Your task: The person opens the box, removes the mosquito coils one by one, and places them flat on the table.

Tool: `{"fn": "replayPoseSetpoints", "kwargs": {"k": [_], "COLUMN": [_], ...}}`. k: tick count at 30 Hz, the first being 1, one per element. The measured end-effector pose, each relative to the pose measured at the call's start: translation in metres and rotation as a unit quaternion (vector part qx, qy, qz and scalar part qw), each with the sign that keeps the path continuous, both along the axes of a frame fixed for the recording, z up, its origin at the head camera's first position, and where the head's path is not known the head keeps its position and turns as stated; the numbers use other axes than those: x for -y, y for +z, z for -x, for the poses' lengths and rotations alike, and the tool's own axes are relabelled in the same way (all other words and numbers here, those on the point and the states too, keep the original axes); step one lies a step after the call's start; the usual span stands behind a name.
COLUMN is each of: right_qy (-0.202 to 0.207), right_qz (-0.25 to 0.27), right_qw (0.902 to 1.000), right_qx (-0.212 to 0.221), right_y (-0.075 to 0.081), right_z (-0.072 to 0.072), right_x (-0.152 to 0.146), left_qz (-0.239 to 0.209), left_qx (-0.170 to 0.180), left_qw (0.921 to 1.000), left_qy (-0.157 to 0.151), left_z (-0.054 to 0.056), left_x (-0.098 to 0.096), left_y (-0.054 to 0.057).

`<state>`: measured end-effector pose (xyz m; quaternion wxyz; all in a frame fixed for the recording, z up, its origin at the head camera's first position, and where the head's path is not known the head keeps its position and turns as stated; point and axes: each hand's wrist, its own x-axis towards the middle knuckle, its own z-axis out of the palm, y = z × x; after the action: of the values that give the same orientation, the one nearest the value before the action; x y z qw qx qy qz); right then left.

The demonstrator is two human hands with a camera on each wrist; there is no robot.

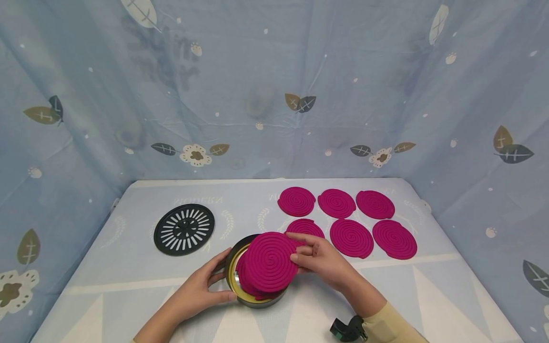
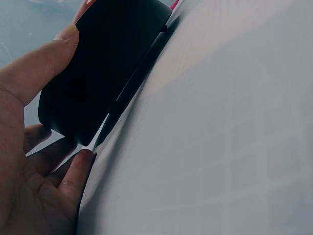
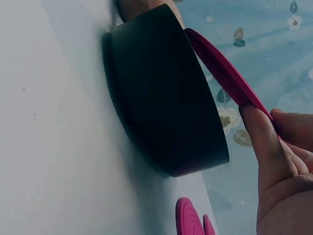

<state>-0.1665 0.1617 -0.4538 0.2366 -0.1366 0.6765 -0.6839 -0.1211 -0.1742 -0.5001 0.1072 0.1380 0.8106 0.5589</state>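
My right hand (image 1: 323, 261) pinches a magenta mosquito coil (image 1: 271, 262) by its right edge, thumb on one face and fingers on the other. The coil is tilted over the open mouth of a round black tin (image 1: 253, 303) with a yellow inside. More magenta coil (image 1: 241, 276) shows beneath it in the tin. At the tin's left side, my left hand (image 1: 201, 288) holds the wall, thumb at the front and fingers behind. In the right wrist view, the held coil (image 3: 225, 68) slants up from the tin's rim (image 3: 210, 110).
A black slotted round lid (image 1: 184, 229) lies on the table at the left. Several magenta coils (image 1: 351, 237) lie in two rows at the back right. A patterned blue curtain (image 1: 266, 133) stands behind the table. A black device (image 1: 349, 328) is on the right wrist.
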Motion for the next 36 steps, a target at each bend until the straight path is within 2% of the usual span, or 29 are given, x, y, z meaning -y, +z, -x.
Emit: {"fn": "replayPoseSetpoints", "kwargs": {"k": [21, 36], "right_qy": [-0.064, -0.105], "right_qz": [0.018, 0.049], "right_qw": [0.9977, 0.9932], "right_qx": [0.018, -0.009], "right_y": [-0.004, -0.013], "right_z": [-0.018, -0.024], "right_x": [-0.044, -0.076], "left_qz": [0.019, 0.021], "left_qx": [0.014, 0.009], "left_qw": [0.9996, 0.9996], "left_qy": [0.016, 0.015], "left_z": [-0.001, 0.0], "left_x": [-0.002, -0.001], "left_y": [0.002, 0.0]}}
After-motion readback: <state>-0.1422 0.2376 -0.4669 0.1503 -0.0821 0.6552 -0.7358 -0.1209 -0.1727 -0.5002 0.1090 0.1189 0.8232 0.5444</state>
